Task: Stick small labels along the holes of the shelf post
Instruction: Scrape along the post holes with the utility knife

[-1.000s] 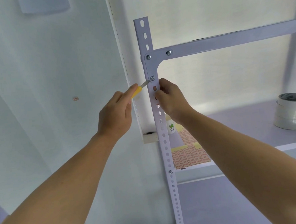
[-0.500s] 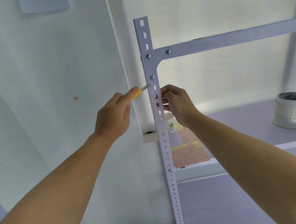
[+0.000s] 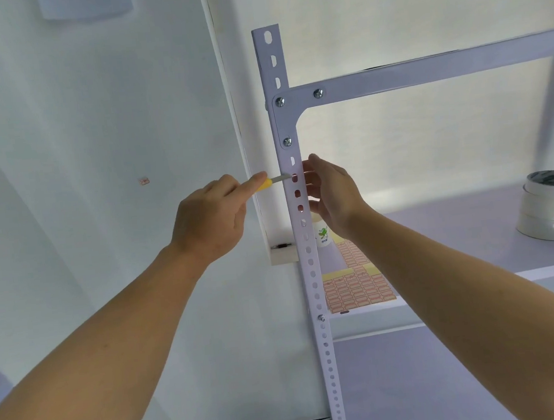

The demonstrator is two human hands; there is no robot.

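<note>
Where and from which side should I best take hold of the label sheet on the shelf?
Pinch the label sheet by its near edge, coming from the open front of the shelf. It lies flat, leaving no grip from above, and that edge seems to reach the shelf's lip.

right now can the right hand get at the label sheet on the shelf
Probably yes. The right hand is by the shelf post, and the label sheet lies uncovered on the shelf just below it, nothing between; a paper cup stands beside.
</note>
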